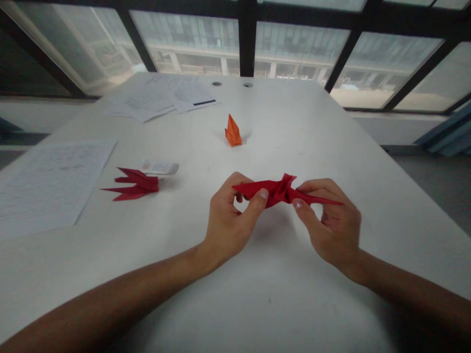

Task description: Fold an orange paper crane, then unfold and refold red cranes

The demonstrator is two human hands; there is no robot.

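the red origami paper (274, 191) is thin and matt, crumpled along its creases. a second red origami paper (138, 184) on the table and an orange origami paper (233, 131) have the same dry, uncoated look. the white tabletop (294, 294) is smooth with a low satin sheen. the printed sheets (51, 186) are plain matt paper. a small white object (160, 167) looks smooth, but plastic or card cannot be told. the dark window frames (246, 39) look matt, around smooth glass panes (191, 44).
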